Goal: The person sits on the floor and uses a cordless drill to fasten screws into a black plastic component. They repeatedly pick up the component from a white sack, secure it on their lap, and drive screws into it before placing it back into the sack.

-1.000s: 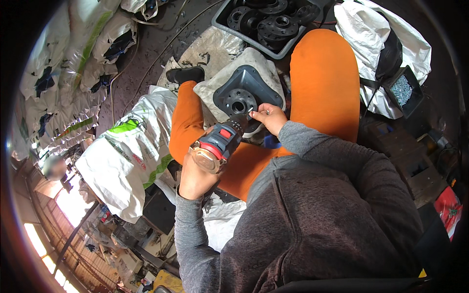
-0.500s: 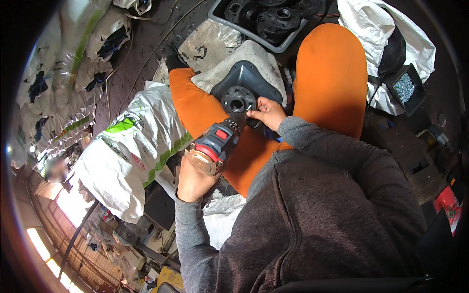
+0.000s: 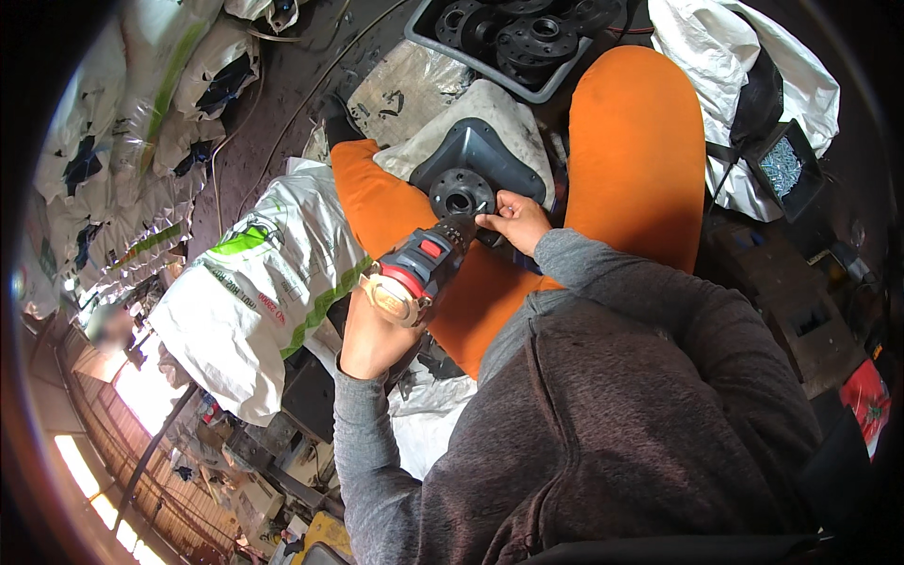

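Observation:
My left hand (image 3: 369, 341) is wrapped round the grip of a grey and red cordless drill (image 3: 419, 264). The drill's chuck points at a round black flange (image 3: 445, 196) with a hole in its middle and smaller holes around it. This flange sits on a black plastic base (image 3: 513, 168) with a wide square-cornered plate, between my knees. With thumb and forefinger, my right hand (image 3: 520, 224) pinches a small shiny screw (image 3: 483, 208) at the flange's right edge, close to the chuck. The drill's tip is hard to make out there.
A grey crate (image 3: 544, 92) of black flanges stands ahead. To the right is a black box (image 3: 783, 172) of loose screws beside a white sack (image 3: 711, 47). Another white sack (image 3: 235, 292) lies against my left leg, and a cable (image 3: 311, 94) crosses the floor.
The drill body has tipped slightly, its rear shifting a little toward the flange. My right hand stays at the flange's edge with the screw. The whole view has shifted slightly.

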Motion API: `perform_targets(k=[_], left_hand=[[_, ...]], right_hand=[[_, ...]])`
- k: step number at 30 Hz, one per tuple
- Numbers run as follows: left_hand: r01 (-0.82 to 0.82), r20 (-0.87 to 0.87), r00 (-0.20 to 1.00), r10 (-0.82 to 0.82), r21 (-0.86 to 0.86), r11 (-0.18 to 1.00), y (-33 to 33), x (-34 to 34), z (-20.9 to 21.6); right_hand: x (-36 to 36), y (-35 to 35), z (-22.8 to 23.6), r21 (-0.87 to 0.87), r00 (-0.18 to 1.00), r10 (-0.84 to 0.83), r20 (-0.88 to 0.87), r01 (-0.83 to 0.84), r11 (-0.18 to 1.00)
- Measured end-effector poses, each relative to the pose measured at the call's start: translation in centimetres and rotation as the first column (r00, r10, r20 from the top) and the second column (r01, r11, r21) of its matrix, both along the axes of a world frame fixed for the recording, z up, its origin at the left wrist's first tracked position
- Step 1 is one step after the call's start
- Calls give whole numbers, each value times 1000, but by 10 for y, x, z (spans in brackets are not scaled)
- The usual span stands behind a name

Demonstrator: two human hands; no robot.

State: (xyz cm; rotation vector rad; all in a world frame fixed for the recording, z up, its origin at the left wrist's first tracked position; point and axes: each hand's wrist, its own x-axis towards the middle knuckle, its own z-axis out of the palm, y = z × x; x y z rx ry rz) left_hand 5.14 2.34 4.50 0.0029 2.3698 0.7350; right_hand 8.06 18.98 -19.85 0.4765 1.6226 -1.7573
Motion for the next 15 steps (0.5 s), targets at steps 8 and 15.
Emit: perform_targets(k=[8,15], left_hand=[[51,4,999,-51,-28,998,-11,2,-10],[33,-27,999,-31,53,998,-9,-2,-10]], right_hand=[[4,-5,-11,-146,990,-127,61,135,980],[-6,0,3,-158,982,-171,74,181,971]])
